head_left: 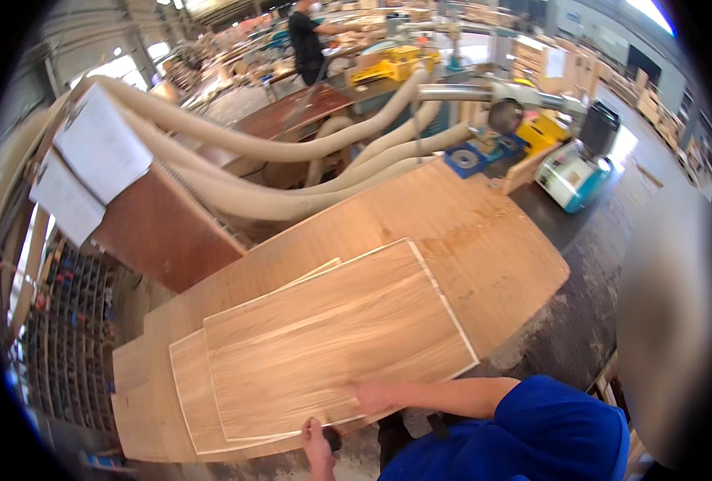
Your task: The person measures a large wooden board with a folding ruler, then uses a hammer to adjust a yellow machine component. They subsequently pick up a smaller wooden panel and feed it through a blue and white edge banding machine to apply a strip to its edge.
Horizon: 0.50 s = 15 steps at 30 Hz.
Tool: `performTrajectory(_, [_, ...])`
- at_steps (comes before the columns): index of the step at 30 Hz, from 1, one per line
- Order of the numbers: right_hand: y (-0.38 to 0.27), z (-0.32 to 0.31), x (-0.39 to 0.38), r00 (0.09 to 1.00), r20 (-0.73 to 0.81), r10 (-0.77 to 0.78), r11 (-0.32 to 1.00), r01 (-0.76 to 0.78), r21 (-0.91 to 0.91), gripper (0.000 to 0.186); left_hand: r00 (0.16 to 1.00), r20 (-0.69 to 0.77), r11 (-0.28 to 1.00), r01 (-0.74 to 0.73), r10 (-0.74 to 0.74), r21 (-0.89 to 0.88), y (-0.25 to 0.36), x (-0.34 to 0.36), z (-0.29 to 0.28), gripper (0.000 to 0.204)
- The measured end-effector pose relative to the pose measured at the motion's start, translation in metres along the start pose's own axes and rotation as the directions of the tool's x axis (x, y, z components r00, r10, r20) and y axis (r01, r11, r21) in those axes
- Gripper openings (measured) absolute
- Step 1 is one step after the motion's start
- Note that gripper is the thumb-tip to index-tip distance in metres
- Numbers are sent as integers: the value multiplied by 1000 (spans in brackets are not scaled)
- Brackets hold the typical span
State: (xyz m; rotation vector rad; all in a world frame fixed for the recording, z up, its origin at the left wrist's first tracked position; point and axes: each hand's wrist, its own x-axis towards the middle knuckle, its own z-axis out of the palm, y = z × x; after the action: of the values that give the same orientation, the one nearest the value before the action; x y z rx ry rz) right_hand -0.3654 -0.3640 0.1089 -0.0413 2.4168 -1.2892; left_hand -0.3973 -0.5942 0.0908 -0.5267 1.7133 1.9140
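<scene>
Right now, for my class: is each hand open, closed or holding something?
Left hand: at the panel edge, beside a dark object; grip unclear.
Right hand: over the panel, blurred; cannot tell.

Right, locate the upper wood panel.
In the head view, the upper wood panel lies just left of centre, on another panel, with the left hand at its near edge.

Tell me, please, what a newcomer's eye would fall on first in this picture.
Probably the pale wood panel in the middle, lying over another panel, with the blurred right hand at its near part and the left hand by its near edge. Next might come the thick beige hoses curving behind it, then the teal-and-white machine part at upper right.
</scene>
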Motion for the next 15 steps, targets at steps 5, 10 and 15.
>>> performTrajectory(5, [45, 15, -147, 968, -102, -230, 970, 236, 56, 82, 919, 278, 959, 283, -279, 28, -63, -69, 132, 43])
performTrajectory(10, [83, -36, -284, 977, -209, 45, 999, -40, 27, 76, 686, 515, 854, 355, -514, 379, -122, -114, 249, 52])
performTrajectory(15, [120, -57, -398, 808, -472, 353, 921, -211, 329, 67, 372, 677, 767, 201, -635, 609, -130, -182, 364, 49])
